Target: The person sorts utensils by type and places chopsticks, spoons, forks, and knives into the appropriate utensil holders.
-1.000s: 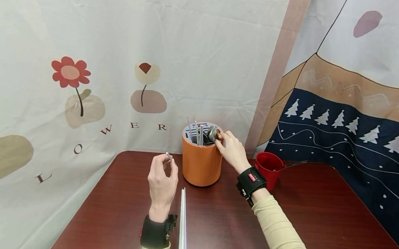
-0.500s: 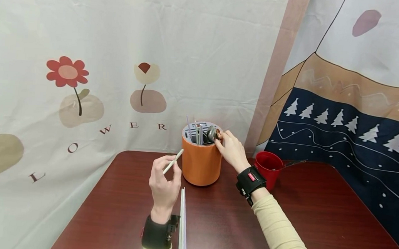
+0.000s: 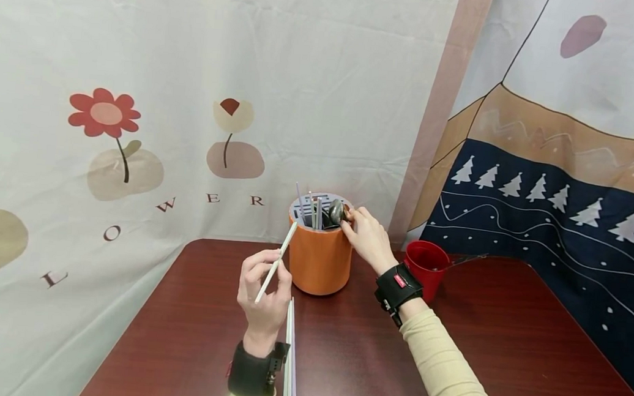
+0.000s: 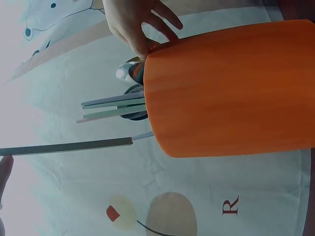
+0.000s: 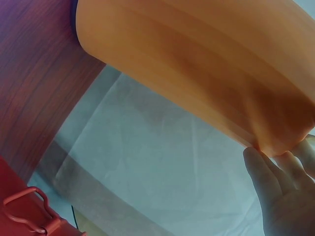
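My left hand (image 3: 266,299) pinches a pale chopstick (image 3: 288,239) between thumb and fingers. It slants up to the right, its upper end in front of the orange utensil holder (image 3: 319,262). In the left wrist view the same chopstick (image 4: 74,146) looks dark, and a fingertip (image 4: 5,169) shows at its outer end. The right hand (image 3: 370,241) grips the holder's rim at its right side, close to a metal spoon (image 3: 336,211). Several thin sticks (image 3: 319,213) stand in the holder's slotted grey top. Some right fingertips are hidden behind the rim.
Long pale sticks (image 3: 291,362) lie on the dark red table (image 3: 350,354), pointing at the holder. A red cup (image 3: 427,261) stands right of it, beside the right wrist, with a metal utensil (image 3: 467,259) sticking out. A printed cloth (image 3: 324,100) hangs close behind.
The chopstick in my left hand has swung from end-on to an upward slant, its tip nearer the holder. That hand has shifted slightly right; the right hand stays at the rim.
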